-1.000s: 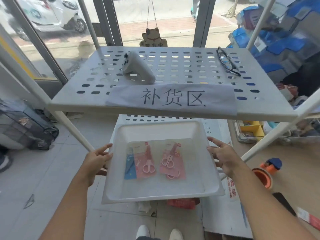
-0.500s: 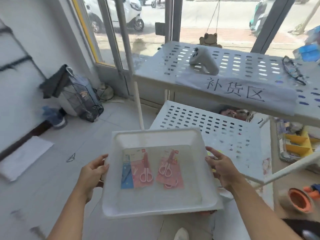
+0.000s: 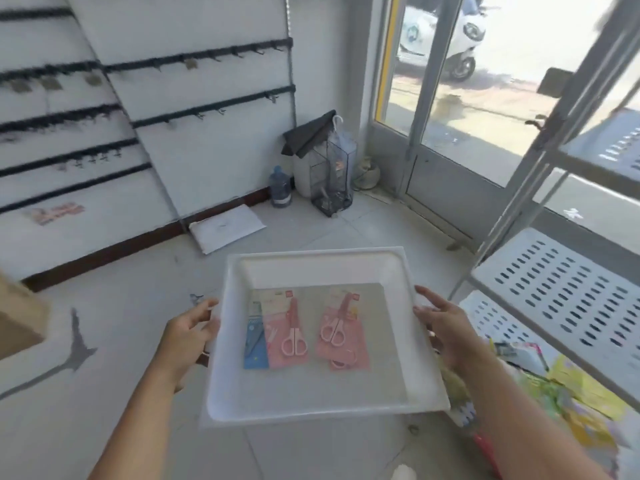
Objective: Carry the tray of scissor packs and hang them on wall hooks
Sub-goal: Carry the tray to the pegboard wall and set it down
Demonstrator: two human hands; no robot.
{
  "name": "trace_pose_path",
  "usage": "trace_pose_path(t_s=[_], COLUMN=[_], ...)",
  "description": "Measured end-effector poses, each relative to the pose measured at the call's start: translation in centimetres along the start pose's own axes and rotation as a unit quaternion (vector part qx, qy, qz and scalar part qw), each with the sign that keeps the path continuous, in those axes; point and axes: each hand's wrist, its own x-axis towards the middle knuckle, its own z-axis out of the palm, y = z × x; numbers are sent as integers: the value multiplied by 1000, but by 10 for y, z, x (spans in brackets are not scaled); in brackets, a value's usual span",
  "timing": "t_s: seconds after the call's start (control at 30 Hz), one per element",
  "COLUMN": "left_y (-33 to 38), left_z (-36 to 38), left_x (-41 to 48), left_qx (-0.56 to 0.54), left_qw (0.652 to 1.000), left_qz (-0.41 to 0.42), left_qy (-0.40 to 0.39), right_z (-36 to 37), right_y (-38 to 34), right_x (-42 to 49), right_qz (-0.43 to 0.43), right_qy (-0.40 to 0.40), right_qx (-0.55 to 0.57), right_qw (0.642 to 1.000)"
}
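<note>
We clamp the tray [image 3: 221, 382] level, left hand [image 3: 185, 336] and right hand [image 3: 446, 329] fingers curled round opposite rims, so scissor packs [image 3: 304, 336] between them stay flat.

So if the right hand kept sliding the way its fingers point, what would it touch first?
Probably nothing new: the right hand already grips the white plastic tray at its rim, fingers aimed inward over it.
</note>
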Motion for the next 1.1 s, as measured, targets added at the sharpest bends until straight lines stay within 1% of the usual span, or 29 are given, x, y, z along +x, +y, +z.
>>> trace_pose_path(t_s=[0.2, 0.33, 0.47, 0.63, 0.83, 0.93, 0.97, 1.1], left_y=[-42, -60, -64, -57, -53, -58, -59, -77], left_z=[-110, -164, -207, -254, -314, -348, -358, -425], left_x=[-16, -10, 15, 58, 92, 102, 105, 127], left_qx=[-37, -63, -81, -93, -105, -119, -124, -133], left_qw=[987, 970, 948, 922, 887, 862, 857, 828], left_qz=[-36, -58, -74, -80, -105, -117, -117, -136], left_qy=[149, 229, 300, 368, 436, 479, 486, 527], right_z=[139, 225, 309, 415, 546, 615, 632, 737], right_y=[-15, -27, -42, -75, -112, -117, -119, -112], right_x=[26, 46, 84, 129, 160, 164, 163, 157], right_qz=[-1, 2, -1, -7, -16, -13, -16, -21], right_qy=[-125, -189, -245, -306, -372, -418, -426, -457], right_qx=[-61, -93, -117, -135, -181, -194, -197, -220], right_qw=[990, 978, 962, 942, 910, 887, 883, 861])
